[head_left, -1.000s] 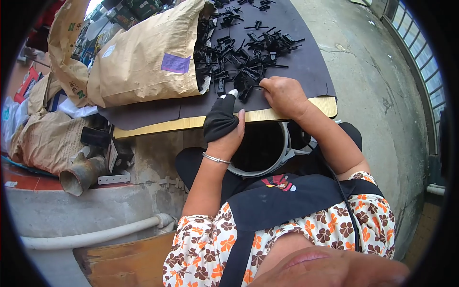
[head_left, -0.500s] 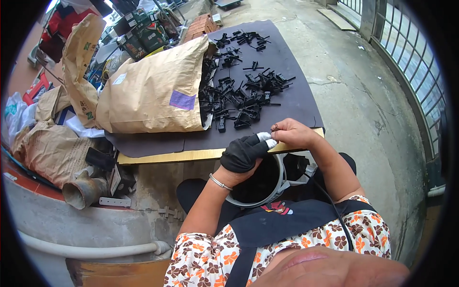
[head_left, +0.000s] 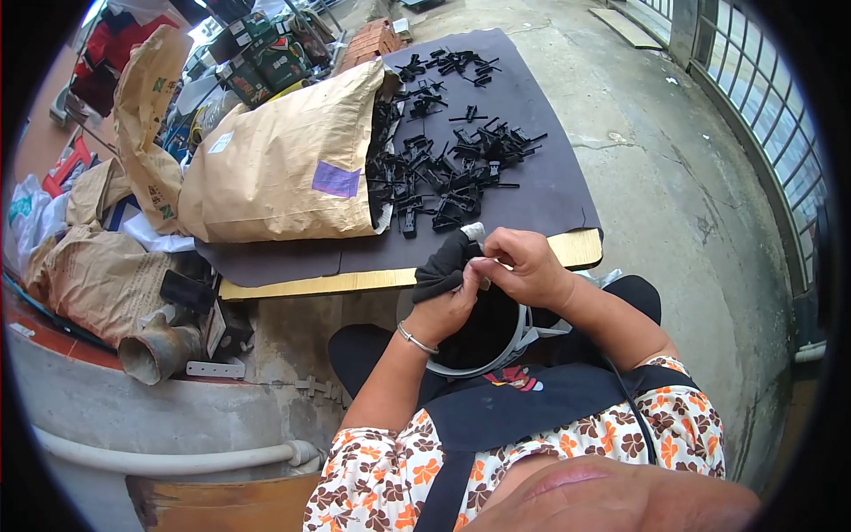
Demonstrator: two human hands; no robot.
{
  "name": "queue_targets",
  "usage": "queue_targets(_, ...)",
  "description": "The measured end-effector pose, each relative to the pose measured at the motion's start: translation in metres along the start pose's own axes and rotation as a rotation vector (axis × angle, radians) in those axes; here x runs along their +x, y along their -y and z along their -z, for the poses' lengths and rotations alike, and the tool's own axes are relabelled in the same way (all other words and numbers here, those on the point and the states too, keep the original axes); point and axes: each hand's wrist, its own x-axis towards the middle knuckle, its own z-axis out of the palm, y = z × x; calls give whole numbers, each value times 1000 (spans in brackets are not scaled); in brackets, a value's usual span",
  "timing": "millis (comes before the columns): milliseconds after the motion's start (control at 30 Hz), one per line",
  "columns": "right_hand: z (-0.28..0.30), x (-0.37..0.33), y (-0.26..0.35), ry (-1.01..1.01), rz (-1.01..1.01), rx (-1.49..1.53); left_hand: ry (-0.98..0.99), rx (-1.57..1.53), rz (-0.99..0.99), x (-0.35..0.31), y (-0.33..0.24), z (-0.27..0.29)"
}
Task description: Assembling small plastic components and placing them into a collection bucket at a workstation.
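My left hand point(head_left: 448, 282), in a black glove with white-wrapped fingertips, is closed at the table's near edge. My bare right hand point(head_left: 525, 266) pinches right against it. Whatever lies between their fingers is hidden. Just below both hands stands a round bucket point(head_left: 510, 356) with a pale rim and a dark inside, between my knees. Beyond my hands, many small black plastic parts point(head_left: 456, 199) with thin arms lie in a loose pile on the dark table cover point(head_left: 545, 191). More of them spill from the mouth of a big brown paper sack point(head_left: 275, 168) lying on its side.
A bare wooden strip point(head_left: 355, 282) edges the table's near side. On the left are crumpled brown sacks point(head_left: 106, 279), a rusty metal pipe piece point(head_left: 155, 353) and a white pipe point(head_left: 177, 463). Red bricks point(head_left: 372, 43) stand behind the table; a barred fence point(head_left: 762, 115) runs along the right.
My right hand has moved left and slightly down, closing in on the gloved left hand. The left hand has turned, so its thumb now shows against the right fingers.
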Motion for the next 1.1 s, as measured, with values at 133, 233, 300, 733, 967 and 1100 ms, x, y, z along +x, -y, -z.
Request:
queue_targets(133,-6,-3,-11,44,-271,254,104,-105,115,-6,-12,-3)
queue_targets(233,-1,2,-8,180,-256,199,12,75,-162,-7,-4,-3)
queue_targets(300,3,3,-5,229,-176,119,-5,54,-26,-10,6,0)
queue_targets(733,-1,-3,2,112,-156,58,33,-231,175,-16,-15,-3)
queue_targets(967,9,3,3,246,-165,128,-61,-384,178,-14,-17,-2)
queue_targets(1100,9,5,1,257,-137,85,-81,-271,170,-8,-17,-2)
